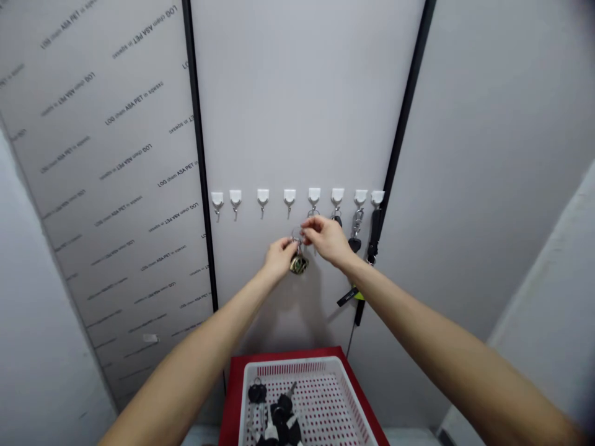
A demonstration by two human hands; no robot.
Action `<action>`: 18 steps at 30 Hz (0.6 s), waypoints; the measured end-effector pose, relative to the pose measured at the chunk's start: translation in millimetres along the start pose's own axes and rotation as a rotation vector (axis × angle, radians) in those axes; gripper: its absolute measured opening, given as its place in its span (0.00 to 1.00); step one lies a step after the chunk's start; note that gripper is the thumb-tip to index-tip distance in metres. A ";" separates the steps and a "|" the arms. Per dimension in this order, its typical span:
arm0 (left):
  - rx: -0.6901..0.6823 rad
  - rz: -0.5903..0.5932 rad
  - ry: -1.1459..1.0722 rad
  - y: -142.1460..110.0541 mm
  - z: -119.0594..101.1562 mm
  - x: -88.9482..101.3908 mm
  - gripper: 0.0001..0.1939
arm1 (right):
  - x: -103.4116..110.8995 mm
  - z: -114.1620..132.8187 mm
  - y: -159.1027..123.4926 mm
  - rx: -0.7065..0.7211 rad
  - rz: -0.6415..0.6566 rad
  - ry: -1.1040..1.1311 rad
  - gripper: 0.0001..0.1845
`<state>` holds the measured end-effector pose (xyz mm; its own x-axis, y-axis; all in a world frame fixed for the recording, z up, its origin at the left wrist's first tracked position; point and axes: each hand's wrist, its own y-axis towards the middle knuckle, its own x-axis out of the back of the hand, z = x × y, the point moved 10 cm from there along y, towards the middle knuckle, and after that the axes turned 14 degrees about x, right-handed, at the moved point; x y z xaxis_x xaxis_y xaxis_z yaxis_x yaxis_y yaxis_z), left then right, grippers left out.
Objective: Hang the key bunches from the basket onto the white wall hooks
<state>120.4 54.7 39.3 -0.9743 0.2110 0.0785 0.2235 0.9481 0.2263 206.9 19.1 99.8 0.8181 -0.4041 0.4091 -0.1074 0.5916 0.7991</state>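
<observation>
My left hand (279, 256) is closed, pinching a keyring near its metal ring. From that keyring hangs a round, brass-coloured pendant (299, 265). My right hand (328, 239) is closed too, its thumb and forefinger on the keyring's thin wire ring (296, 233). Both hands are in front of the wall panel, just below a white hook (289, 197) and slightly left of another hook (315, 196). A ring shows on that second hook, but what hangs from it is mostly hidden behind my right hand.
More white hooks (263, 197) line the panel. Keys with dark heads (354, 244) and a black strap (374, 232) hang at the right. Below, a white perforated basket (348, 396) holds several black keys (281, 412) on a red surface (232, 396).
</observation>
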 end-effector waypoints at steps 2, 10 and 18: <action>0.005 -0.063 -0.071 13.8 -18.2 10.7 0.05 | 1.8 5.5 22.2 0.003 -0.069 -0.007 0.07; 0.111 -0.100 -0.046 34.1 -23.6 23.1 0.04 | -12.7 -14.2 47.5 -0.125 -0.094 -0.090 0.09; 0.154 -0.049 0.144 -11.1 53.2 38.2 0.16 | -15.0 1.8 -41.0 0.123 -0.001 -0.316 0.13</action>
<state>79.3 64.9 -11.9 -0.9677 0.1376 0.2112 0.1581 0.9839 0.0835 198.0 -0.4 61.7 0.6051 -0.6119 0.5094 -0.1897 0.5105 0.8387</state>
